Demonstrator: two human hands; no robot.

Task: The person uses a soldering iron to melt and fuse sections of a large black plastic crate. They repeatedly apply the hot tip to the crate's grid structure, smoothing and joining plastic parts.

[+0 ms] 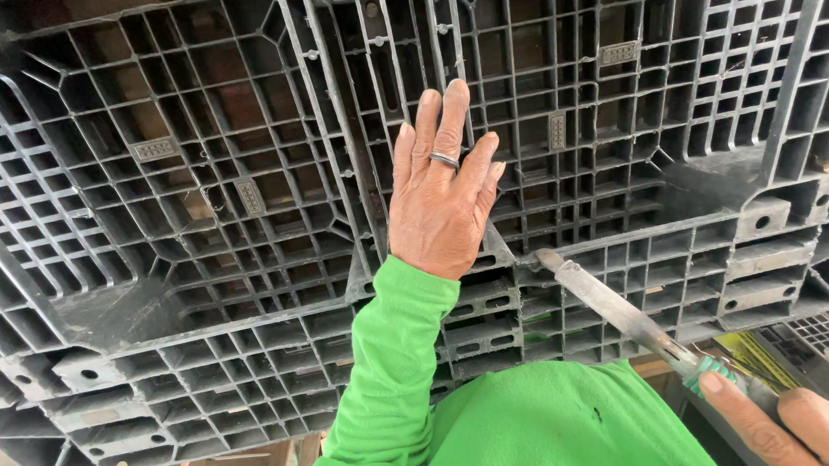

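Left hand [441, 190], centre of frame: fingers [451, 120] extended and nearly together, thumb not visible. The palm lies flat on the ribbed underside of a grey plastic pallet [200, 224], gripping nothing. A plain ring [444, 160] sits on one finger. Judgement: the flat palm steadies the pallet against the push of the tool.

Right hand [796, 426], lower right corner: only thumb and part of the fingers are in view, wrapped around the green handle [714, 374] of a long flat metal tool [613, 303], either a file or a chisel; I cannot tell which. The grip is closed on the handle.

The tool shaft runs up and left from the handle. Its tip [548, 258] meets the edge of a pallet rib just right of the left wrist, apparently touching. Judgement: the low angle suits scraping or prying along that edge.

The pallet fills nearly the whole frame. Green sleeve [397, 373] and shirt sit at lower centre. Yellow-and-black items at lower right are too cropped to identify.
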